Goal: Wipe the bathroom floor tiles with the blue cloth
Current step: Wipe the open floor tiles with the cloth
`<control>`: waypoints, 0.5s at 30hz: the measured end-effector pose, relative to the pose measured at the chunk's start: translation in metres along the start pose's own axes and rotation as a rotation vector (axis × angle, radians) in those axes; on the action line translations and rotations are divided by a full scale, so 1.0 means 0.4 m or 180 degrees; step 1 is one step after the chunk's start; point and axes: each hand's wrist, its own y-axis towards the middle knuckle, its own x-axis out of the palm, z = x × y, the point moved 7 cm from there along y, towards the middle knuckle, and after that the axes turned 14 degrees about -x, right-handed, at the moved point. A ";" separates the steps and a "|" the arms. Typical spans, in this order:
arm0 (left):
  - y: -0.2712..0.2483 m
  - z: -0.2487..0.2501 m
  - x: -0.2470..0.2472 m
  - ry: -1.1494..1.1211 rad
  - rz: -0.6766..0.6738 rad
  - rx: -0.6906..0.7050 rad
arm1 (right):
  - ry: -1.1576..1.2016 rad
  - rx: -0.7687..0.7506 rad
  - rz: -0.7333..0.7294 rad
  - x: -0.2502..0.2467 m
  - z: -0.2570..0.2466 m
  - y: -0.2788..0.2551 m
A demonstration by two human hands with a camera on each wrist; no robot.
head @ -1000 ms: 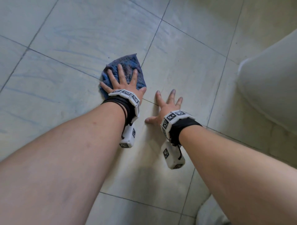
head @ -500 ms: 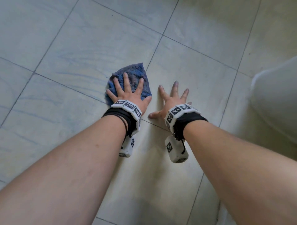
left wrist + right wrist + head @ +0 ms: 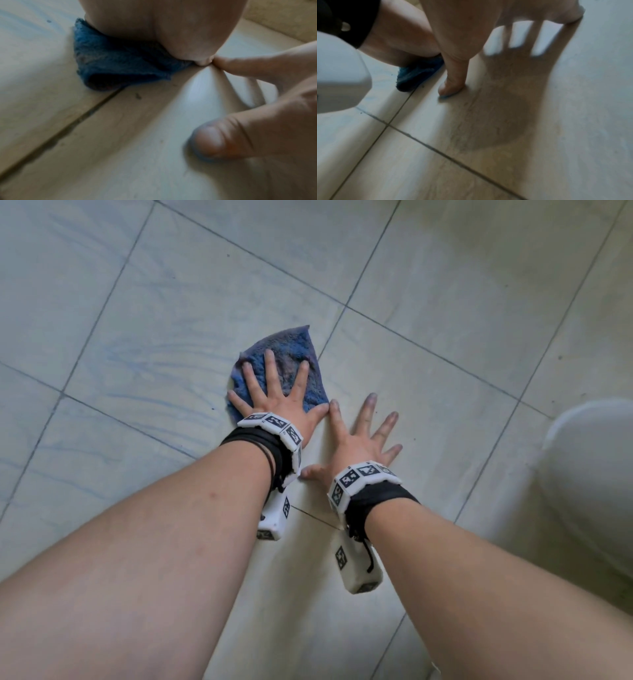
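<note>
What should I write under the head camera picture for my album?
Left hand presses the blue cloth on the floor tiles; right hand rests flat beside it.

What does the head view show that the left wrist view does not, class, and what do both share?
Only the head view shows both forearms, the left hand spread flat on top of the blue cloth, the right hand flat on the tiles, and a white fixture. Only the left wrist view shows the cloth's folded underside edge. Both show the cloth, a grout line and the floor tiles.
</note>
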 end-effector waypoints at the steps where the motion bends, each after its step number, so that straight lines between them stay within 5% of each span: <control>1: 0.006 -0.001 0.003 -0.0006 -0.0005 0.0012 | -0.0013 0.0016 -0.0010 0.000 -0.001 0.001; 8: 0.001 -0.001 0.005 -0.0176 0.0238 0.0252 | -0.0062 0.0074 0.0202 0.000 -0.003 -0.007; 15: 0.015 -0.008 0.003 -0.0056 0.0433 0.0416 | 0.0137 0.0230 0.1021 -0.079 0.090 -0.024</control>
